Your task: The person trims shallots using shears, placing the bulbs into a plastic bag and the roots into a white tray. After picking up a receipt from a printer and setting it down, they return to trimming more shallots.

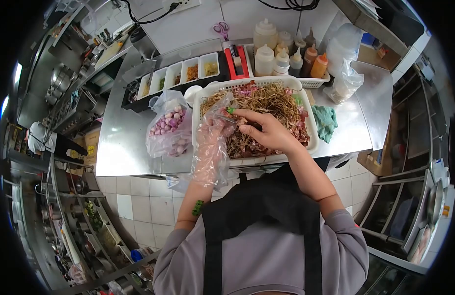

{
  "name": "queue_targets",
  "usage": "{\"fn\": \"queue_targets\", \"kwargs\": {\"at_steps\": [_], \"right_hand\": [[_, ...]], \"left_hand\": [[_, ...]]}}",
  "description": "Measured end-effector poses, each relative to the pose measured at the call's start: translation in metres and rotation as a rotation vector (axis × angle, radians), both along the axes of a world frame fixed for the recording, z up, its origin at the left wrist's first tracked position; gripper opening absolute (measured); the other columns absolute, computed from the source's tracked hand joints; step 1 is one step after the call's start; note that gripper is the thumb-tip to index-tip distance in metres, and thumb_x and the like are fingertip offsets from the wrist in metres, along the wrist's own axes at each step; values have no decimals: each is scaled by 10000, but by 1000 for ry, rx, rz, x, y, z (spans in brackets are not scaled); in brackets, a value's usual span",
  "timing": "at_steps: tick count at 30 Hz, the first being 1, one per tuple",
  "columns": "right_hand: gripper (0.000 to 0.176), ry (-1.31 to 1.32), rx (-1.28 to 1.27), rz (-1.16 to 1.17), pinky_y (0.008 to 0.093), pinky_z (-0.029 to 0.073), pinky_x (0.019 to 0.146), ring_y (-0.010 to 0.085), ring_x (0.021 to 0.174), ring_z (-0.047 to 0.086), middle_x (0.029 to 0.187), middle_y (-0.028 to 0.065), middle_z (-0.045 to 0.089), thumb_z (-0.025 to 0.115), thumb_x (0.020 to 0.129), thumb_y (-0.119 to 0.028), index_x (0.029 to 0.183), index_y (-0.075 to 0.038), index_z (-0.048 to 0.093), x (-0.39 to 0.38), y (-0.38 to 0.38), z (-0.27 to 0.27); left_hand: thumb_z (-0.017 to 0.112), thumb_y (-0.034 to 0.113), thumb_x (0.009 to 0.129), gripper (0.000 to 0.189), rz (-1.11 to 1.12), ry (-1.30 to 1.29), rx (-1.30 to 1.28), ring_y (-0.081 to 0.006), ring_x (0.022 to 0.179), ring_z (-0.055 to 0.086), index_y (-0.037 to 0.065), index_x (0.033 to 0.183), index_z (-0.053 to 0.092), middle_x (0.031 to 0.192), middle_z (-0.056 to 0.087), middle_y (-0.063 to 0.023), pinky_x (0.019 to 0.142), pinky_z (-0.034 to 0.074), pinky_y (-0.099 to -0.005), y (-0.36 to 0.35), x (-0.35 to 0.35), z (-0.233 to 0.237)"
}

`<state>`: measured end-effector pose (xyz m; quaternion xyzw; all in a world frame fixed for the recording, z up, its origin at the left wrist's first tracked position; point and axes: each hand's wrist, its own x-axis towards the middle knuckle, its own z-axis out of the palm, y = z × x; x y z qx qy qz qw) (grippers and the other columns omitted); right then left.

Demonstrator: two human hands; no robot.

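My left hand (218,125), inside a clear plastic bag worn like a glove, is closed over the left side of a white basket (312,129). A reddish shallot (241,121) appears to be pinched in its fingers, mostly hidden. Opposite it, my right hand (269,129) is bare and closed, its fingertips meeting the left hand. Between them shows the thin metal blade of a small knife (227,119), with a bit of green above it. Dried shallot stems (269,101) and red skins fill the basket. Left of it, a plastic bag holds peeled purple shallots (167,123).
White containers of chopped ingredients (192,70) stand in a black holder at the back left. Beside them are a red-framed tool (237,61) and purple scissors (221,29). Sauce bottles (264,60) fill a rack; a green cloth (325,123) lies right. A person (43,137) stands far left.
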<state>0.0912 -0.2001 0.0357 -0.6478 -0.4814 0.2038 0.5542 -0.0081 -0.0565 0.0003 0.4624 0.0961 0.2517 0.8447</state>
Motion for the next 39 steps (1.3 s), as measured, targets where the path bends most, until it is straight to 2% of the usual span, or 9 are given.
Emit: {"fn": "queue_targets", "kwargs": {"at_steps": [7,9,16,19,21,24,34,37,39], "right_hand": [[387,10,-19,5,328,423,900,253,1046,578,1144,164,588,567,871,-177,1234,-60,503,2,-1,-5],[420,-23,21,8,287,423,852,137,896,551,967,77,617,571,888,-228,1256,-43,487,2,-1,-9],[431,-22,87,14,293,419,863,144,933,547,1018,92,613,569,887,-229,1265,-44,476,2,0,-11],[386,-32,65,-3,319,436,862,227,941,599,1061,144,619,560,875,-178,1233,-49,499,2,0,-10],[367,-25,84,-13,311,447,810,207,858,595,966,125,625,564,869,-151,1213,-39,502,1,1,-12],[348,52,110,-21,301,450,770,191,791,576,877,110,611,571,861,-123,1190,-33,503,-3,4,-13],[195,-8,100,-109,294,453,725,143,738,551,832,83,590,568,861,-98,1013,-5,491,-3,11,-19],[150,155,213,-134,251,444,684,97,742,536,829,52,589,566,867,-86,961,-7,480,-2,20,-30],[132,132,218,-201,221,418,678,65,740,502,791,5,528,566,872,-58,944,-11,466,-6,23,-27]], "left_hand": [[567,134,881,326,64,36,111,-175,881,609,-8,1171,520,1021,598,-87,743,519,-282,-1,3,0],[558,147,890,323,71,100,180,-173,867,612,-5,1172,520,1012,599,-83,727,520,-280,0,1,1],[563,165,887,293,77,130,69,-179,868,614,-5,1125,538,1003,599,-89,723,522,-285,-3,2,3],[572,182,884,288,49,89,6,-179,873,613,-3,1103,542,1003,599,-92,729,518,-279,-4,3,4],[622,155,847,316,51,70,47,-178,852,611,-24,1095,542,970,601,-91,708,527,-276,-7,1,11],[577,181,885,250,37,54,137,-168,853,606,1,1056,558,990,600,-87,759,514,-277,-3,3,3],[599,166,870,208,94,127,296,-132,819,597,-3,991,589,912,621,-68,734,504,-276,-10,2,5],[579,92,854,201,98,243,366,-138,814,596,-32,1013,582,913,619,-71,750,498,-275,-13,1,8],[586,80,847,201,52,118,204,-148,818,600,-25,1018,578,922,614,-78,759,501,-279,-13,6,7]]}}
